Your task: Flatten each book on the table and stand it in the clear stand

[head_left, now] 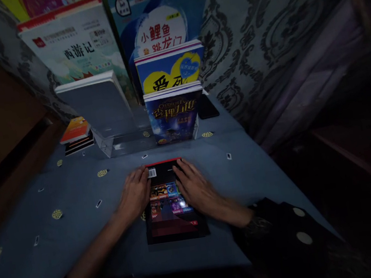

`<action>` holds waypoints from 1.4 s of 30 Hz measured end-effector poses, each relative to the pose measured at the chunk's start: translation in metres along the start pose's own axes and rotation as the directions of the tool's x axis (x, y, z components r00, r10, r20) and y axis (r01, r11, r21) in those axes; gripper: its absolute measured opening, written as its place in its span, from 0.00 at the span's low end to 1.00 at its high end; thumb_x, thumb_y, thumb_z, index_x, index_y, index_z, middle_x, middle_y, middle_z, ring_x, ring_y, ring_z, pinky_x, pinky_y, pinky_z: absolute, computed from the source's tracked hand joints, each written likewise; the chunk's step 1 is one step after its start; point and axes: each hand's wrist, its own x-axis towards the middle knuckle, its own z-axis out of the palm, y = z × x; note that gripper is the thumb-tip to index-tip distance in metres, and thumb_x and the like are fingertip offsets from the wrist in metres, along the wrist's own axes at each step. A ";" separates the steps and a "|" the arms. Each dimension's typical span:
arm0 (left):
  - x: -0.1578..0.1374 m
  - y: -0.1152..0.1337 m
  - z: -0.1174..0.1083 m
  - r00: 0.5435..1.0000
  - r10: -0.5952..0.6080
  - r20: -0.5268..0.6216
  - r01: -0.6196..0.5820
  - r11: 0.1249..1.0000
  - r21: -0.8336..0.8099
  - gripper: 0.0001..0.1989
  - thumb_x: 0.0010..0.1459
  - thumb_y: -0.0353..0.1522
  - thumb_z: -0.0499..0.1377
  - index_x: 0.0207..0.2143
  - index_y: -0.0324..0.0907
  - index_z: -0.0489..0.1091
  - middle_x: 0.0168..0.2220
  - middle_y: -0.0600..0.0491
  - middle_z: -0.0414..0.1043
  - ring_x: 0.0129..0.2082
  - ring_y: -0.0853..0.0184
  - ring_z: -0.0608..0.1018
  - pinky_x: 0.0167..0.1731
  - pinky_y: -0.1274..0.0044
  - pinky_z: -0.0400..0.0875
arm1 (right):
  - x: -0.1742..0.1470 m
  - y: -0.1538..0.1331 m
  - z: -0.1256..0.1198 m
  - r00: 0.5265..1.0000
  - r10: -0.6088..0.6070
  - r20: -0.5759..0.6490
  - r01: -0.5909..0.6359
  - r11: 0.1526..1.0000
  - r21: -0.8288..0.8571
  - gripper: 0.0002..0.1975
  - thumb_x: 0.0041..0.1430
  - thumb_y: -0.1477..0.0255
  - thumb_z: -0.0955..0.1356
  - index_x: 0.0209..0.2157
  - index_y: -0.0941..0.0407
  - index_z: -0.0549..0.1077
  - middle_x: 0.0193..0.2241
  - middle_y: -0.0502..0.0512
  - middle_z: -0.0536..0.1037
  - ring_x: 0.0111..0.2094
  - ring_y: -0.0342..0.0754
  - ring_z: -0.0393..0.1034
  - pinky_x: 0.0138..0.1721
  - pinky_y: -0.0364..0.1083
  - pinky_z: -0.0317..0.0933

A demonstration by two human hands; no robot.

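Note:
A dark paperback book (173, 228) with a red far edge lies flat on the table in front of me, its back cover up, showing a barcode and small colourful pictures. Along its left edge rests my left hand (135, 193), palm down, fingers stretched forward to the far corner. My right hand (196, 187) lies over the upper right side, fingers extended and slightly apart on the cover. Both hands touch the book without visibly closing round it. Their undersides are hidden.
Beyond the book, a clear stand (121, 147) bears a grey-backed book (98, 107) and a blue-purple book (175, 115). Taller books (79, 48) rise behind. Small orange-topped books (75, 130) are stacked left; a black phone-like slab (207, 107) lies right. A patterned cloth covers the table (75, 191).

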 end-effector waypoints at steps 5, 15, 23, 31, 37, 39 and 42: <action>0.006 0.003 0.004 0.999 0.036 -0.038 -0.038 0.998 -0.044 0.17 0.68 0.28 0.48 0.55 0.35 0.68 0.56 0.38 0.72 0.56 0.52 0.75 0.55 0.59 0.72 | 0.002 -0.004 -0.006 0.999 0.011 0.039 -0.010 0.999 -0.040 0.23 0.69 0.73 0.59 0.62 0.66 0.67 0.65 0.73 0.63 0.68 0.64 0.54 0.64 0.64 0.60; 0.015 0.008 0.006 0.997 0.076 -0.004 -0.076 0.997 -0.026 0.19 0.68 0.26 0.47 0.57 0.38 0.68 0.58 0.40 0.71 0.56 0.54 0.75 0.54 0.60 0.72 | 0.002 -0.002 -0.004 0.999 0.017 0.029 -0.017 1.000 -0.003 0.23 0.69 0.72 0.59 0.62 0.64 0.67 0.66 0.74 0.62 0.69 0.64 0.53 0.63 0.67 0.59; 0.025 0.014 0.010 0.989 0.149 0.000 -0.149 0.986 -0.076 0.21 0.67 0.26 0.47 0.59 0.37 0.67 0.59 0.40 0.71 0.59 0.54 0.73 0.57 0.59 0.70 | 0.002 -0.002 -0.007 1.000 0.011 0.029 -0.011 1.000 -0.008 0.24 0.68 0.72 0.60 0.62 0.65 0.67 0.65 0.74 0.63 0.69 0.65 0.54 0.64 0.66 0.59; 0.037 0.025 0.015 0.979 0.200 0.036 -0.197 0.977 -0.076 0.22 0.64 0.24 0.48 0.59 0.35 0.67 0.58 0.38 0.70 0.59 0.53 0.73 0.58 0.60 0.68 | 0.003 0.000 -0.011 0.999 0.014 0.049 -0.014 1.000 0.003 0.23 0.67 0.72 0.61 0.62 0.64 0.67 0.65 0.73 0.65 0.68 0.63 0.56 0.65 0.65 0.58; 0.046 0.034 0.016 0.973 0.226 0.055 -0.220 0.971 -0.093 0.24 0.64 0.24 0.48 0.61 0.38 0.65 0.60 0.41 0.69 0.60 0.56 0.72 0.59 0.61 0.65 | 0.010 0.016 -0.025 0.999 0.050 0.013 -0.052 0.975 0.215 0.25 0.67 0.74 0.58 0.64 0.57 0.63 0.61 0.64 0.70 0.63 0.55 0.65 0.63 0.60 0.62; 0.050 0.037 0.017 0.968 0.238 0.073 -0.230 0.968 -0.101 0.24 0.65 0.24 0.48 0.62 0.39 0.64 0.61 0.42 0.68 0.60 0.56 0.71 0.59 0.60 0.64 | 0.014 0.024 -0.027 0.997 0.082 -0.005 -0.076 0.949 0.305 0.26 0.66 0.75 0.58 0.65 0.57 0.61 0.60 0.63 0.71 0.60 0.53 0.68 0.62 0.58 0.63; 0.057 0.042 0.017 0.964 0.254 0.084 -0.243 0.962 -0.125 0.23 0.66 0.24 0.47 0.62 0.38 0.64 0.61 0.42 0.68 0.60 0.56 0.71 0.59 0.62 0.65 | 0.018 0.033 -0.028 0.992 0.126 -0.015 -0.110 0.913 0.392 0.28 0.65 0.75 0.59 0.66 0.56 0.58 0.59 0.63 0.72 0.56 0.51 0.72 0.60 0.58 0.66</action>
